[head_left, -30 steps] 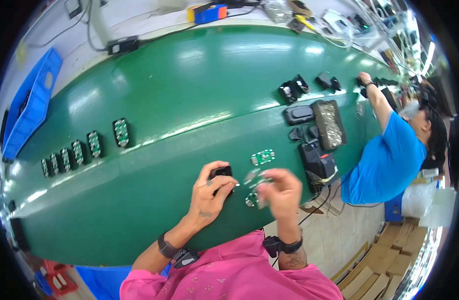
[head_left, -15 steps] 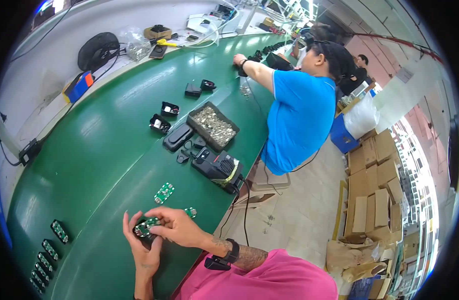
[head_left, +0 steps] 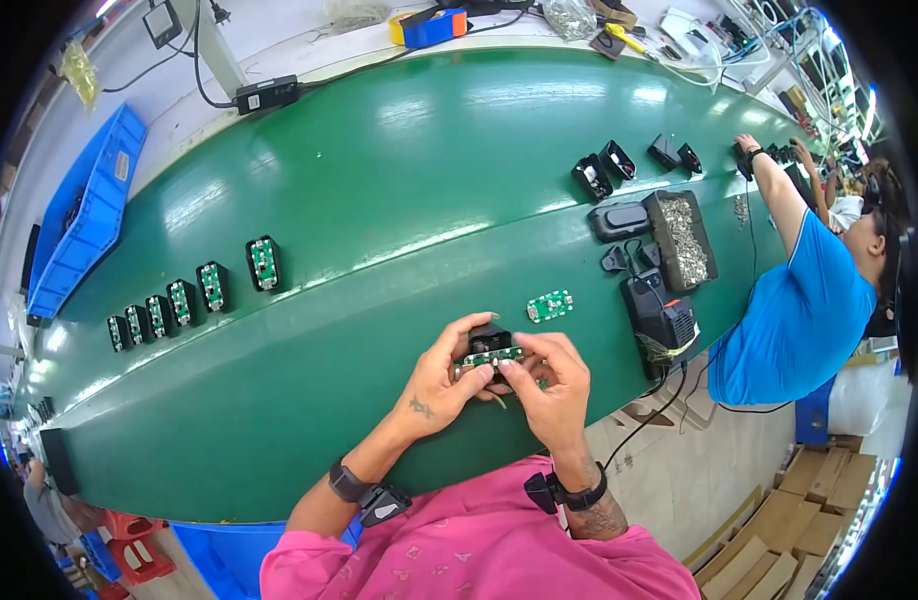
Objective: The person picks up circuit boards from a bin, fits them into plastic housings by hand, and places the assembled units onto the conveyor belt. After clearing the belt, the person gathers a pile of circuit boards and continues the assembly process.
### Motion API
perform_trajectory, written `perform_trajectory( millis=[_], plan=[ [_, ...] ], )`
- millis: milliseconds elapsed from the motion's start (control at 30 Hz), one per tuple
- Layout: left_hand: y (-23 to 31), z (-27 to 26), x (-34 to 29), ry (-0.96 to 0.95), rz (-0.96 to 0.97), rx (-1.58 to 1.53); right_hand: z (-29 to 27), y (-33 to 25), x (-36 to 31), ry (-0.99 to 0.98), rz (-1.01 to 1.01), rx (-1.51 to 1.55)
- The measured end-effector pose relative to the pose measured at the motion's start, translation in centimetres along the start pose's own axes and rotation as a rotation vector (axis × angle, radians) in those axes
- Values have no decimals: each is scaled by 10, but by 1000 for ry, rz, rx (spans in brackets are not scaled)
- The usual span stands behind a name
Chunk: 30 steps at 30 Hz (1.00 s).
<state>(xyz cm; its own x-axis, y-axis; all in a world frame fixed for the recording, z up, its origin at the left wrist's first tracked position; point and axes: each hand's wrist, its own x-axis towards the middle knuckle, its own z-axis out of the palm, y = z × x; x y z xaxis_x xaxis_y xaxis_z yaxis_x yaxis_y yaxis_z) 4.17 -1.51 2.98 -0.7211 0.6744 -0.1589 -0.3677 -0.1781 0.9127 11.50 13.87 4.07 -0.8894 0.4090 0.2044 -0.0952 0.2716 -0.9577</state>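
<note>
Close to the table's near edge, my left hand (head_left: 441, 380) grips a small black plastic case (head_left: 490, 338) from its left side. A green circuit board (head_left: 493, 357) lies across the near side of the case, partly covered by my fingers. Both thumbs press at the board's near edge. My right hand (head_left: 553, 386) pinches its right end with closed fingers. Whether the board touches the case's inside is hidden. Another green circuit board (head_left: 550, 306) lies flat on the table, just beyond my right hand. Part of something green shows beneath my right fingers.
On the left, several black cases with boards (head_left: 212, 287) stand in a row on the green table (head_left: 379, 200). To the right are a tray of small metal parts (head_left: 684, 240), a black corded device (head_left: 661, 318) and open black cases (head_left: 591, 178). A co-worker in blue (head_left: 799, 310) sits far right.
My view has swung left, so the table's things appear farther right. Both thumbs now sit at the board's near edge, and the case's open side shows beyond it.
</note>
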Motion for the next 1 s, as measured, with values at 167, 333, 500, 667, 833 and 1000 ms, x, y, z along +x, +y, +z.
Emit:
perform_trajectory(
  millis=[167, 333, 500, 667, 833, 1000],
  plan=[
    [-1, -1, 0, -14, -48, 8, -3, -3, -6, 58, -175, -171],
    [-2, -1, 1, -38, -10, 130, 2, -10, -3, -115, 46, 45],
    [-1, 0, 1, -49, -2, 132, 3, -13, -1, -142, 133, 160],
    [-3, 0, 2, -36, 8, 155, 5, -6, -3, -133, 120, 143],
    [-5, 4, 2, 33, 65, 168, 10, -4, -7, -122, 66, 92],
    [-4, 6, 3, 98, 61, 116, 4, -5, -7, -25, 53, -92]
  ],
)
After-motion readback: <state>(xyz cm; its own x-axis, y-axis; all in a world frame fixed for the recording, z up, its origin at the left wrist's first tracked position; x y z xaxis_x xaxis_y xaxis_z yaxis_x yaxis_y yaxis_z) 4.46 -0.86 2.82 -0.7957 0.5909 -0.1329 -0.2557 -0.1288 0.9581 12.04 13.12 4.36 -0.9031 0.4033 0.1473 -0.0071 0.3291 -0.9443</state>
